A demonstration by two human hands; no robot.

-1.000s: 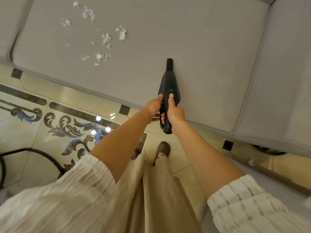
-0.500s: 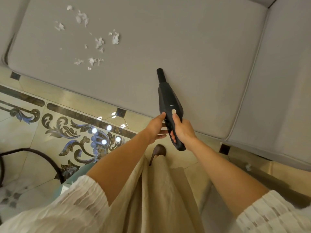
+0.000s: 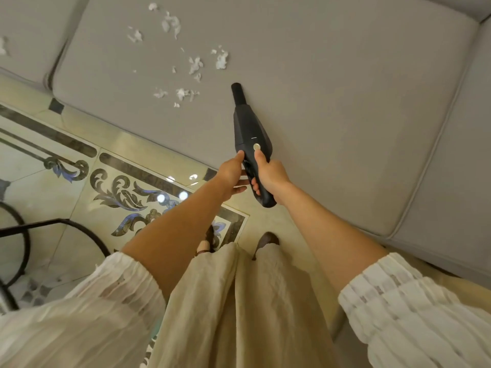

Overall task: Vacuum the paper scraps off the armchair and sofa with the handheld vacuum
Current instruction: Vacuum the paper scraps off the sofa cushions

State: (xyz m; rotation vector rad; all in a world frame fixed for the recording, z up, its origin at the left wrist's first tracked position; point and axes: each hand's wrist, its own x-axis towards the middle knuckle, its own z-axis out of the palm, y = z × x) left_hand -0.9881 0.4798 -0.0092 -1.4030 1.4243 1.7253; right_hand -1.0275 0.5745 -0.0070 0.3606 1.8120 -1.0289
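Observation:
A black handheld vacuum (image 3: 247,128) points up and left over the grey sofa cushion (image 3: 332,102). My right hand (image 3: 268,173) grips its handle, thumb just below the round button. My left hand (image 3: 232,175) touches the handle's left side with thumb and straight fingers. Several white paper scraps (image 3: 195,66) lie on the cushion up and left of the nozzle, which is a short way from the nearest ones. One more scrap (image 3: 4,46) lies on the neighbouring cushion at the far left.
A second cushion (image 3: 457,181) adjoins on the right. Glossy patterned floor tiles (image 3: 119,187) run along the sofa front. A black metal frame (image 3: 53,229) stands at the lower left. My feet and beige skirt are below.
The vacuum's nozzle has swung left and moved closer to the scraps. Both hands stayed on the handle.

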